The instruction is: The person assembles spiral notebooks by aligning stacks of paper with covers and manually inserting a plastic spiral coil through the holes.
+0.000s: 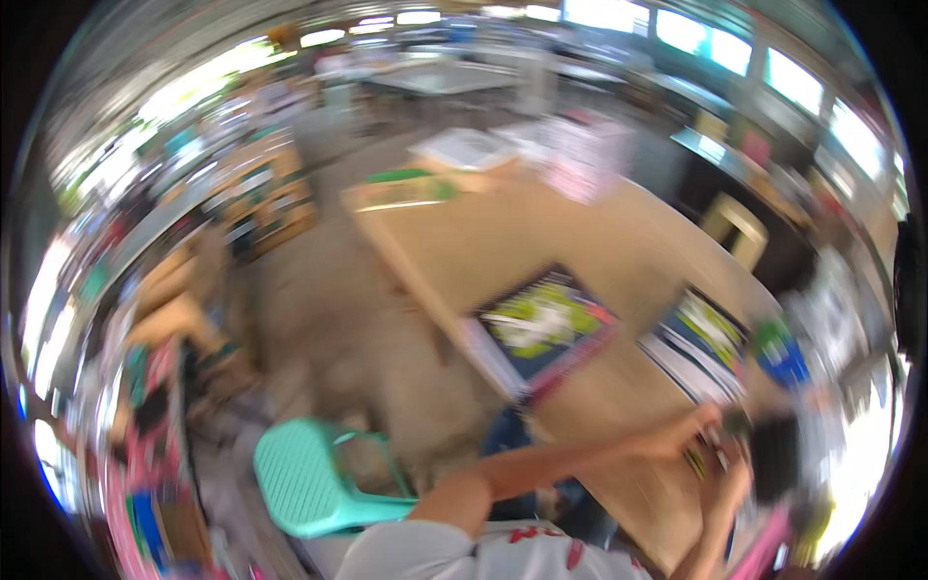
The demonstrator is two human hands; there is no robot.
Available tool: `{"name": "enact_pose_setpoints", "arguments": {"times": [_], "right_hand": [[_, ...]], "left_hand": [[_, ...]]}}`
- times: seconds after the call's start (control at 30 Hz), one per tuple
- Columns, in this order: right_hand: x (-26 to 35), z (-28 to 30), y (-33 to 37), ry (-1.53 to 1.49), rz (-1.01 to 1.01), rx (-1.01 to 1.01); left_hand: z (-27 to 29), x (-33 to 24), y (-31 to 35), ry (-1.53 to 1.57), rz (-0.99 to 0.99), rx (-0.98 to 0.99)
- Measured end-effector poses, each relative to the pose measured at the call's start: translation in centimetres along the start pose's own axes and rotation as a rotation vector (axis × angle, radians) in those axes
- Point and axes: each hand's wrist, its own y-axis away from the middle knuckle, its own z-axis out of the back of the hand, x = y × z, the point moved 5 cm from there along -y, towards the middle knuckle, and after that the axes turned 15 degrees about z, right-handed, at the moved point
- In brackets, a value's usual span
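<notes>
My left hand (684,432) reaches across to the right side of the wooden table (464,242), its fingers curled. Close against it is my right hand (730,480), also with bent fingers. Between them shows a small dark and yellowish thing (696,459), too blurred to name. Just beyond my hands lies a dark booklet with a green and white picture (701,338). Left of that sits a stack of similar booklets (546,324) near the table's left edge. A dark block-like thing (776,454) is right beside my hands.
A mint-green plastic stool (319,478) stands left of me. A pink-white stack (585,155) and papers (464,150) lie at the table's far end. Clear plastic wrapping (836,309) and a blue-green package (781,356) are on the right. Cardboard boxes (179,300) stand far left.
</notes>
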Motion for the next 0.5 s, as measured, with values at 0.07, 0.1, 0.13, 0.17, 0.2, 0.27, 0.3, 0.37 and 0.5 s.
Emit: {"name": "enact_pose_setpoints", "arguments": {"times": [0.07,0.1,0.13,0.17,0.2,0.27,0.3,0.37,0.5], "right_hand": [[1.5,-0.9,-2.0,0.021,0.020,0.075],[2.1,-1.1,-2.6,-0.034,0.058,-0.033],[3.1,-1.2,-3.2,-0.018,0.127,-0.201],[2.7,-1.3,-3.4,-0.035,0.090,-0.125],[2.4,-1.1,-3.4,-0.071,0.067,-0.053],[2.6,-0.1,-2.7,-0.060,0.082,-0.074],[2.3,0.0,-2.3,-0.008,0.108,-0.081],[1.7,0.2,-1.5,0.004,0.069,-0.069],[0.7,0.0,0.1,0.047,-0.045,-0.103]], "left_hand": [[3.0,-0.2,1.2,-0.376,-0.063,-0.261],[3.9,0.5,2.2,-0.342,0.071,-0.299],[5.7,0.2,2.8,-0.259,0.093,-0.238],[6.4,-0.9,2.5,-0.273,0.141,-0.201],[6.3,-1.9,2.3,-0.312,0.173,-0.217],[5.2,-2.8,1.9,-0.339,0.199,-0.194],[4.7,-2.6,1.5,-0.338,0.213,-0.216],[4.0,-2.7,0.9,-0.375,0.203,-0.225],[2.4,-1.9,0.4,-0.394,0.147,-0.221]]}}
